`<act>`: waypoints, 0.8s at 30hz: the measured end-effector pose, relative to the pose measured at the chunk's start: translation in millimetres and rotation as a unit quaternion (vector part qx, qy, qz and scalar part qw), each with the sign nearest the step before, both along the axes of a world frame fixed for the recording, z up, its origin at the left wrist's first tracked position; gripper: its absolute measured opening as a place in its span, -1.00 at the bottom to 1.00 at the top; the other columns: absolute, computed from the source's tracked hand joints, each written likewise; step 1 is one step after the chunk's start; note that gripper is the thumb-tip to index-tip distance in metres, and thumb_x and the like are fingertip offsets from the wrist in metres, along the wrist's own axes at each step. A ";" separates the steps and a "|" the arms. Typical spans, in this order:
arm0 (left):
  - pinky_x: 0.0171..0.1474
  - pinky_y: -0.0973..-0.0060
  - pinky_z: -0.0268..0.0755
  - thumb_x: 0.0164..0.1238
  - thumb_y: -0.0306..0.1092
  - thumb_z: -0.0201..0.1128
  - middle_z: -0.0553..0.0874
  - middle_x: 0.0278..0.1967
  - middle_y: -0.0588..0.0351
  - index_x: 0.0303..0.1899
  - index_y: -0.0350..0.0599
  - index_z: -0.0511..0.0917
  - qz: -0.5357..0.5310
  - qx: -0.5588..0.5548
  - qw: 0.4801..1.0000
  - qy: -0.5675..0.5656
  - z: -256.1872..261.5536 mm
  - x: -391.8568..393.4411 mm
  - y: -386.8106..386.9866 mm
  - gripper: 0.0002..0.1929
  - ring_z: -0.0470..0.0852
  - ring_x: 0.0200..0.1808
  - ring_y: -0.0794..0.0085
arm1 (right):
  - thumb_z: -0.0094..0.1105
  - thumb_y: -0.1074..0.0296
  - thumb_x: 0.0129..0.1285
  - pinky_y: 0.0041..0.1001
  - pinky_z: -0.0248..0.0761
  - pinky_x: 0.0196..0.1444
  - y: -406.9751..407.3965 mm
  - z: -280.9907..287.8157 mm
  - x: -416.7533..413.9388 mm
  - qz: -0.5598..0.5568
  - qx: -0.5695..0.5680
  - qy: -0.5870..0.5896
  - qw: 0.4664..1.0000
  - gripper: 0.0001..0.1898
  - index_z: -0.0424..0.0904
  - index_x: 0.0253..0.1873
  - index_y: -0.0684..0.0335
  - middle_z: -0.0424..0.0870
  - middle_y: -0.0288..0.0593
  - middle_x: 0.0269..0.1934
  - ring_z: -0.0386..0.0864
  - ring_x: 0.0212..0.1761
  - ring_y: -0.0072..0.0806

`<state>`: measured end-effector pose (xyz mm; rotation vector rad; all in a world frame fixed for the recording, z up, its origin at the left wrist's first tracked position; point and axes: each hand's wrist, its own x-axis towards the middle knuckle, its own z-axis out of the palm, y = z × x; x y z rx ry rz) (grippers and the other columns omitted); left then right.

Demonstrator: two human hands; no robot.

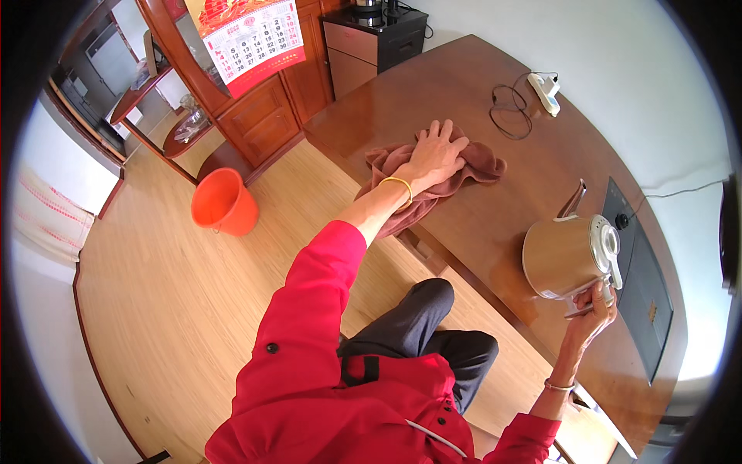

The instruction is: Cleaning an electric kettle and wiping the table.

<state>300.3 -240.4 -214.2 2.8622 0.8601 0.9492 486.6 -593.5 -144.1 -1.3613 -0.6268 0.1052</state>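
Note:
My left hand (439, 152) lies on a crumpled brown cloth (400, 200), with its fingers pressed into the folds. The cloth rests on the wooden table (406, 93), and part of it hangs over the near edge. At the right, my right hand (595, 310) grips the handle of a gold-coloured electric kettle (553, 255). The kettle's spout points away from me, and its pale lid faces up and to the right. Whether its base touches the table, I cannot tell.
A white power strip (545, 94) with a coiled black cable (510, 113) lies by the wall. Set into the tabletop is a dark panel (643, 290) with a knob. An orange bucket (225, 202) stands on the floor, near a wooden cabinet (261, 119). Below the cloth, a drawer (420, 252) sticks out.

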 end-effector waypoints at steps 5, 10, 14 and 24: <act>0.14 0.02 0.34 0.19 -0.19 0.27 0.36 0.18 -0.17 0.12 -0.02 0.54 0.018 -0.015 1.000 0.007 3.3 5.8 7.7 -0.57 0.34 0.19 -0.10 | 0.22 0.32 0.32 -0.55 0.21 -0.53 10.6 1.9 -7.9 0.008 -0.008 0.008 1.000 -0.75 0.40 -0.39 0.28 0.36 -0.30 -0.68 0.28 -0.67 -0.59; 0.15 0.03 0.32 0.18 -0.18 0.27 0.36 0.19 -0.17 0.11 -0.01 0.55 0.030 -0.018 0.999 0.007 3.1 7.2 5.8 -0.57 0.32 0.21 -0.09 | 0.28 0.26 0.27 -0.58 0.21 -0.54 11.1 -8.6 -0.8 -0.009 -0.025 0.007 1.000 -0.73 0.45 -0.37 0.31 0.36 -0.30 -0.69 0.30 -0.66 -0.60; 0.16 0.03 0.31 0.18 -0.18 0.26 0.36 0.20 -0.16 0.10 0.00 0.56 0.031 -0.016 0.999 -0.002 2.0 1.7 4.7 -0.58 0.32 0.21 -0.09 | 0.29 0.27 0.25 -0.59 0.19 -0.55 16.2 -8.3 -8.6 -0.003 -0.011 0.021 1.000 -0.74 0.47 -0.34 0.33 0.37 -0.30 -0.68 0.31 -0.65 -0.61; -0.02 0.04 0.44 0.11 -0.18 0.25 0.50 -0.06 -0.01 -0.14 0.00 0.61 0.021 0.002 1.000 0.009 17.0 13.1 1.0 -0.72 0.45 0.05 0.00 | 0.26 0.44 0.17 -0.63 0.19 -0.51 18.9 9.9 -16.0 -0.055 -0.041 0.086 0.994 -0.84 0.56 -0.24 0.43 0.49 -0.34 -0.57 0.38 -0.59 -0.65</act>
